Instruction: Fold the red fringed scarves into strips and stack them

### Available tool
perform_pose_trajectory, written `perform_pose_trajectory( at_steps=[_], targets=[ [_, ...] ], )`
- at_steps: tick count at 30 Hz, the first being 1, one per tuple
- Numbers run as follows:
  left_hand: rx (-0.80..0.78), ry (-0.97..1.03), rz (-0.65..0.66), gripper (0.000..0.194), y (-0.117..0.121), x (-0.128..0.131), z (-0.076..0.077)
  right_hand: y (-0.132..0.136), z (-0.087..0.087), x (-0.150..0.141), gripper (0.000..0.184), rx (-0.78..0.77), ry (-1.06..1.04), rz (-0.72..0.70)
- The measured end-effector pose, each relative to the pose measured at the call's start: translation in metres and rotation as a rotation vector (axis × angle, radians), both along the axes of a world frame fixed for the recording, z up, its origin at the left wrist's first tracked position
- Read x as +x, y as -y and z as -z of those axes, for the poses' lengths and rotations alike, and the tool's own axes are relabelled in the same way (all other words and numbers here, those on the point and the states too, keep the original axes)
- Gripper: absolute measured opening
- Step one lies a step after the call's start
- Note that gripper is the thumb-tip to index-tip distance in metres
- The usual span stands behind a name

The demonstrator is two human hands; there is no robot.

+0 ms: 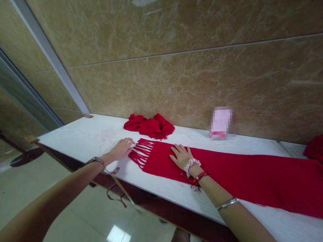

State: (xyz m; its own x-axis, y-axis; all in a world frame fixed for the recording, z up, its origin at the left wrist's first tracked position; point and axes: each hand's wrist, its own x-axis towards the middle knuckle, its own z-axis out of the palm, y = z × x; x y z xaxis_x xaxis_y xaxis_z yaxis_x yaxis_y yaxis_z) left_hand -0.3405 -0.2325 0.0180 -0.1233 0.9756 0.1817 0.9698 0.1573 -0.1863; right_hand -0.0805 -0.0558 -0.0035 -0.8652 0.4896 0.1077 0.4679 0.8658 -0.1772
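A long red scarf (234, 171) lies spread along the white tabletop, its fringed end toward the left. My right hand (181, 156) rests flat on the scarf near that end, fingers spread and palm down. Beside the tips of the fringe (143, 153) is my left hand (122, 149), its fingers slightly bent and reaching toward the strands. I see no strand clearly gripped in it. The fringe strands fan out over the table between the scarf's body and my left hand.
A crumpled red scarf (150, 126) lies behind, by the tiled wall (181, 87). A blurred pink item (221, 121) leans on the wall. More red cloth (321, 150) sits at the far right. The white table (78, 136) has its front edge near me; a round dark stand base (27, 157) is on the floor.
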Motion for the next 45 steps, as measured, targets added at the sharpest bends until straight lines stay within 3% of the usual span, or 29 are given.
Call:
perform_pose_trajectory(
  at_steps=[2,5,8,11,14,17,21,25,31,37,45],
  targets=[
    [0.008,0.033,0.126,0.035,0.0,0.015,0.003,0.001,0.0,0.0,0.048,0.014,-0.007,0.008],
    [-0.127,0.09,0.276,0.042,-0.005,0.035,0.013,0.0,0.001,0.001,0.048,0.046,-0.015,-0.027],
    [-0.223,0.111,0.209,0.044,-0.006,0.029,0.02,-0.002,0.002,0.003,0.049,0.024,0.019,-0.059],
    [-0.273,0.101,0.149,0.043,-0.006,0.009,0.017,-0.003,0.0,0.005,0.049,-0.005,0.052,-0.052],
    [-0.239,0.04,0.193,0.044,-0.011,0.004,0.008,0.0,-0.005,0.008,0.05,-0.006,0.046,-0.028],
    [-0.136,0.011,0.299,0.053,-0.022,0.017,-0.003,0.006,-0.007,0.014,0.053,-0.017,0.027,0.025],
    [-0.071,0.054,0.445,0.059,-0.05,0.039,-0.012,0.011,-0.006,0.018,0.053,-0.069,0.035,0.04],
    [-0.024,0.128,0.461,0.043,-0.094,0.067,-0.013,0.004,-0.012,0.025,0.053,-0.123,0.031,0.053],
    [-0.188,0.292,0.48,0.034,-0.154,0.11,-0.01,0.0,-0.018,0.08,0.055,-0.061,0.106,0.162],
    [-0.322,0.484,0.409,0.027,-0.196,0.129,-0.014,0.017,-0.015,0.125,0.046,-0.022,0.143,0.005],
    [-0.416,0.611,0.389,0.017,-0.234,0.147,-0.009,0.031,-0.026,0.126,0.038,0.143,0.222,-0.123]
  ],
)
